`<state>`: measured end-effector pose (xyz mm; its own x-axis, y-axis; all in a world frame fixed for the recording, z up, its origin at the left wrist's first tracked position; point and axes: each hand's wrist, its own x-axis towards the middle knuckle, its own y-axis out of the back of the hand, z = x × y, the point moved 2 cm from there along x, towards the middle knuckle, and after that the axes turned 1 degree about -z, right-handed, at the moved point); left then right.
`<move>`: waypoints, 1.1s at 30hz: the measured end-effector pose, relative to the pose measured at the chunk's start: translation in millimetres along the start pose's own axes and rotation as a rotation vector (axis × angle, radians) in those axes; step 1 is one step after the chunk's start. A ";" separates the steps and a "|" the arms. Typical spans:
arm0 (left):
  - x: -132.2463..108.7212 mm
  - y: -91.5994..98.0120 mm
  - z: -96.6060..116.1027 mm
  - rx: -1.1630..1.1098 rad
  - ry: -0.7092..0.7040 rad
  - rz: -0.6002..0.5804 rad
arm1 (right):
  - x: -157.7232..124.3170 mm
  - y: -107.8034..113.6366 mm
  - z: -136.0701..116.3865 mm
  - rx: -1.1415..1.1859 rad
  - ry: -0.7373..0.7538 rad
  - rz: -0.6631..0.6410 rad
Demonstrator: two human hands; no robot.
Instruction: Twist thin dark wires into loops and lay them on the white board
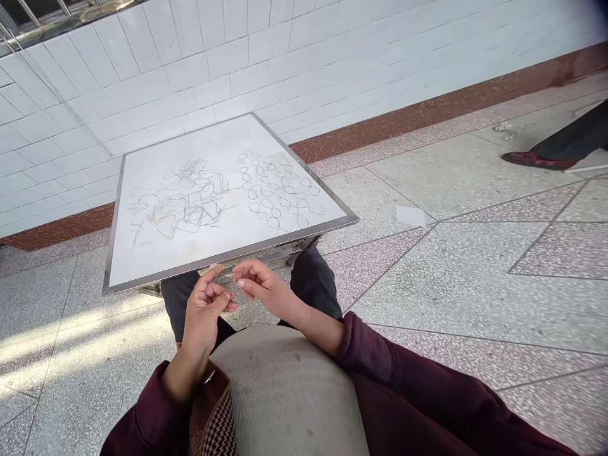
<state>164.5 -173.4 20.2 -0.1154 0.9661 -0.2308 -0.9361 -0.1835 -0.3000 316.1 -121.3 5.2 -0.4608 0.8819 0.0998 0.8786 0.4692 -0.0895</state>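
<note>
My left hand (206, 310) is above my lap at the table's near edge, thumb and fingers pinched. Close beside it, my right hand (268, 288) has its thumb and fingertips drawn together, pointing at the left fingertips. A thin wire (227, 275) shows faintly between the two hands; its shape is too fine to make out. On the white tabletop (156, 266) ahead lies a tangled heap of bent, angular wires (190, 202) at the left. Several wires twisted into rounded loops (275, 190) are spread at the right.
The metal-edged table stands against a white tiled wall (209, 69). A piece of white paper (410, 216) lies on the speckled floor to the right. Farther right is another person's dark red shoe (539, 160). A patterned bag (221, 421) hangs at my left side.
</note>
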 end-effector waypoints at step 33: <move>-0.6 3.8 2.5 0.014 0.007 -0.080 | -4.3 -0.4 -14.5 -0.774 0.387 -0.097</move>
<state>160.1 -174.2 21.5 -0.0381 0.9762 -0.2133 -0.9468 -0.1036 -0.3046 319.5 -126.0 19.2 -0.5864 0.6961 0.4141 0.7408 0.2541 0.6218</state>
